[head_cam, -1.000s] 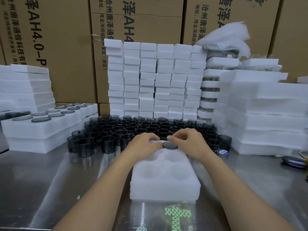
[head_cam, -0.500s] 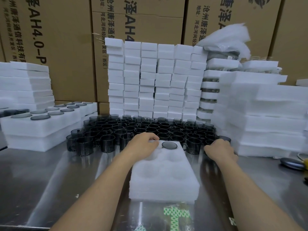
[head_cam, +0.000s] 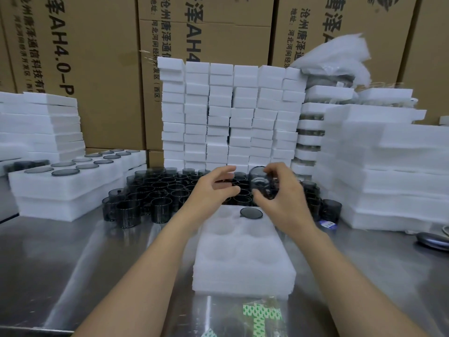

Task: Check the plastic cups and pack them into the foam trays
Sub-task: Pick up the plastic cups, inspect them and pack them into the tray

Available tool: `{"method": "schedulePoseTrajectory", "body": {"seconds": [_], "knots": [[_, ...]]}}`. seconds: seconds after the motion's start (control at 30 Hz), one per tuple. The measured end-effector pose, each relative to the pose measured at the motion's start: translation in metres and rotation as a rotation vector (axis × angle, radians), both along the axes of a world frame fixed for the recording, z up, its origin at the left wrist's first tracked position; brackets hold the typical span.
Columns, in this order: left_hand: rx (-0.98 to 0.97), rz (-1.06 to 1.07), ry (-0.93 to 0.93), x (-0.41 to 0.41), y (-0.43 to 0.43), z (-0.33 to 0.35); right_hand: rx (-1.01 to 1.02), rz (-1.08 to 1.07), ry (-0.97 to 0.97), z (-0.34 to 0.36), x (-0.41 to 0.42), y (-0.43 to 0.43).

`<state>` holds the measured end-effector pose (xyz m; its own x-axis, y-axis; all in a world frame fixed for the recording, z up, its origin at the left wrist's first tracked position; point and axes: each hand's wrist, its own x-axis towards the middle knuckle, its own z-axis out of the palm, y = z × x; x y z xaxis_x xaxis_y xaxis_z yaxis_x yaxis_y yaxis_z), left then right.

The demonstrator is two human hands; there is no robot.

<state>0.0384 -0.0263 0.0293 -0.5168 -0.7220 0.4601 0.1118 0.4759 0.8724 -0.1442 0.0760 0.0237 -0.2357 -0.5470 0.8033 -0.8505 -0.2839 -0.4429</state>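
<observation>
Filled foam tray at left, dark cups in pockets, on steel counter. Loose smoky cups crowd middle, foam-block wall behind. Left hand aloft, fingers spread, released. Centre foam tray holds one seated cup, far-right pocket. Right hand fingers grasp held cup above tray, tilted; blur hides which way mouth points.

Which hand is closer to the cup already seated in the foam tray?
Right. The right hand, holding a second cup, hangs just right of the seated cup; the left hand is farther off to its left.
</observation>
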Motion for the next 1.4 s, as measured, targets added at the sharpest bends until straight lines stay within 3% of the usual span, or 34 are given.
{"method": "schedulePoseTrajectory", "body": {"seconds": [0.13, 0.33, 0.43, 0.57, 0.73, 0.97, 1.23, 1.4], "knots": [[-0.123, -0.086, 0.053, -0.006, 0.003, -0.003, 0.029, 0.201, -0.014, -0.006, 0.018, -0.008], [-0.42, 0.225, -0.092, -0.004, 0.001, -0.009, 0.039, 0.217, -0.009, -0.006, 0.016, -0.006], [-0.537, 0.333, -0.077, -0.005, 0.004, -0.009, 0.012, 0.191, -0.027, -0.006, 0.018, -0.006], [-0.585, 0.401, 0.008, -0.005, 0.01, -0.008, 0.019, 0.259, -0.331, 0.0, 0.023, -0.005], [-0.552, 0.488, 0.139, -0.007, 0.013, -0.006, 0.238, 0.641, -0.784, 0.012, 0.022, -0.002], [-0.561, 0.534, 0.203, -0.008, 0.016, -0.005, 0.386, 0.989, -0.979, 0.014, 0.029, -0.002], [-0.632, 0.507, 0.218, -0.008, 0.016, -0.006, 0.255, 0.956, -1.045, 0.011, 0.032, -0.001], [-0.676, 0.547, 0.242, -0.007, 0.019, -0.005, 0.294, 0.821, -1.029, 0.011, 0.034, -0.003]]}}
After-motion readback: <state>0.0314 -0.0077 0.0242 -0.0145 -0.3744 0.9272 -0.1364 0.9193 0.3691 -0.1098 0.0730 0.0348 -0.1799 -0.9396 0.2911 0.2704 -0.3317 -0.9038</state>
